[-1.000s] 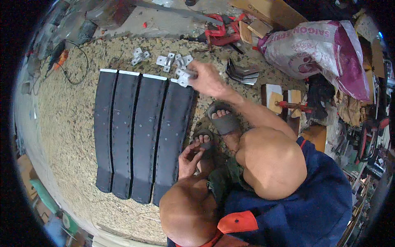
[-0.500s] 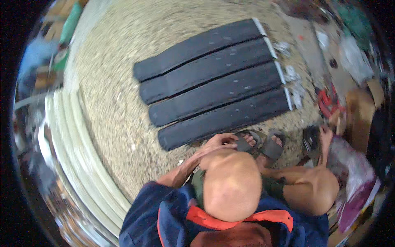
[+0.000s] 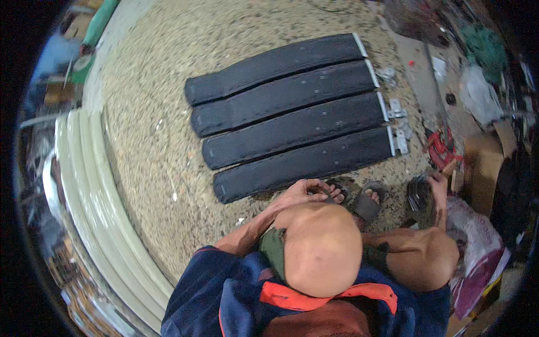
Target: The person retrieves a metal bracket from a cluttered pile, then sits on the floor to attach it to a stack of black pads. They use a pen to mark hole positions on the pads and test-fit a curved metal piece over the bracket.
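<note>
My left hand [image 3: 307, 191] rests by my bent knee, just off the near end of the closest black padded strip [image 3: 303, 164]. Its fingers are loosely bent, with a gap at the thumb and nothing seen in them. At the right my right hand [image 3: 437, 183] reaches down past the other knee, its fingers curled in. A short wooden handle [image 3: 450, 167] shows right against it, and a dark ribbed stack [image 3: 418, 194] lies on its left. What those fingers hold is hidden. Several matching strips lie side by side on the floor, with white right-hand ends.
Small metal brackets [image 3: 400, 140] lie by the strips' right ends. Long pale plastic-wrapped lengths [image 3: 101, 208] run along the left. To the right are a red tangled item [image 3: 442, 150], a cardboard box [image 3: 482, 168], a clear plastic bag [image 3: 480, 94] and a purple-white sack [image 3: 477, 236].
The whole view has shifted a little and is sharper now. Both hands stay in about the same places, and the strips keep their layout.
</note>
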A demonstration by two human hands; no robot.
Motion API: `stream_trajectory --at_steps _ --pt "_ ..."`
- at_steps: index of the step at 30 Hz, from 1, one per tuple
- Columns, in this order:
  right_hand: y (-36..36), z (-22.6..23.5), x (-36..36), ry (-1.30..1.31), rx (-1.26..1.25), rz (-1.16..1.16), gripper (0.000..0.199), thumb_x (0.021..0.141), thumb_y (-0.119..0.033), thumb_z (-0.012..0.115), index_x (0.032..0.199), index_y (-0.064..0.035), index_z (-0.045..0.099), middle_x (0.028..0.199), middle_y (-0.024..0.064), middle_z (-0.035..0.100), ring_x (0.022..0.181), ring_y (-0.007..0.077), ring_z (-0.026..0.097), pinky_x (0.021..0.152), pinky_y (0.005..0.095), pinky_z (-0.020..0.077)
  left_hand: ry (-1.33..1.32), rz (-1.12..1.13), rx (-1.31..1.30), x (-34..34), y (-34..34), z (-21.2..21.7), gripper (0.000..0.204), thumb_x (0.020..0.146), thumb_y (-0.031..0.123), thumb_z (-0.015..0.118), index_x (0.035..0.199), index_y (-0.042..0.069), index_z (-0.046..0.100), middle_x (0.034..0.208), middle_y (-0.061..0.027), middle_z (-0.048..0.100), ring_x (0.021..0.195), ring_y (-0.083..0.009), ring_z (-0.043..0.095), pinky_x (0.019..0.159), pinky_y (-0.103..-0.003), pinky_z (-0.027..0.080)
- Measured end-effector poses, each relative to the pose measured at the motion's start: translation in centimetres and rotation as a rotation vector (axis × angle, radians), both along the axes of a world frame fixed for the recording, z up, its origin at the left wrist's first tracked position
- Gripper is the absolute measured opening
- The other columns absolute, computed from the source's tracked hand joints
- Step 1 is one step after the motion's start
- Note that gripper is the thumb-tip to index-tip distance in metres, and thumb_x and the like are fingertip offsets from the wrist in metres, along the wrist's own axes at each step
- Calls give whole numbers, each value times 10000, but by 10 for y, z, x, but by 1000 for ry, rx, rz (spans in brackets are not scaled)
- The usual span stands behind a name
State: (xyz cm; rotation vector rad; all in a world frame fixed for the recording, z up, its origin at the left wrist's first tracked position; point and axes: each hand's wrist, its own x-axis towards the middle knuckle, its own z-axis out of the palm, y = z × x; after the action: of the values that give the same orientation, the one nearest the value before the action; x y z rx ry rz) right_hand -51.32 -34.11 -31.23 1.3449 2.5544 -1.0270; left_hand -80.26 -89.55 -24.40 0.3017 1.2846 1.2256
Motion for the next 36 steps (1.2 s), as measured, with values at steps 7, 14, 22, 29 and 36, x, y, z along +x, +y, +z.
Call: stream_trajectory --at_steps 7,14,22,29,36 --pt "-1 115 -51 72 8 -193 189 904 -155 738 962 22 771 843 33 728 756 121 635 724 325 516 102 -242 108 -5 50 39 412 1062 245 689 1424 49 668 1497 -88 650 1370 -199 597 1167 -381 469" --pt "30 139 -162 751 -665 -201 225 947 -150 796 1098 -14 700 899 -3 638 708 89 542 598 280 427 -21 -206 -68 10 73 100 410 1088 235 616 1463 71 643 1591 -160 558 1426 -322 570 1164 -452 490" --pt "37 83 -240 855 -1023 -74 206 981 -55 754 1184 -72 728 877 -76 651 581 29 405 606 251 369 -529 256 -270 14 22 121 621 1055 335 652 1591 86 461 1412 -181 625 1245 -334 665 839 -440 609" --pt "5 68 -277 895 -1159 1 186 999 -42 732 1178 -93 736 908 -76 685 594 30 390 618 261 380 -421 764 -316 68 -86 89 526 1047 271 614 1537 115 505 1401 -150 637 1237 -315 670 845 -449 593" --pt "-40 69 -262 903 -1164 -98 196 1000 -73 747 1193 -92 720 932 -67 699 585 28 392 612 258 382 218 362 -767 126 -112 36 513 1033 236 606 1522 107 516 1397 -160 639 1245 -326 666 877 -468 588"
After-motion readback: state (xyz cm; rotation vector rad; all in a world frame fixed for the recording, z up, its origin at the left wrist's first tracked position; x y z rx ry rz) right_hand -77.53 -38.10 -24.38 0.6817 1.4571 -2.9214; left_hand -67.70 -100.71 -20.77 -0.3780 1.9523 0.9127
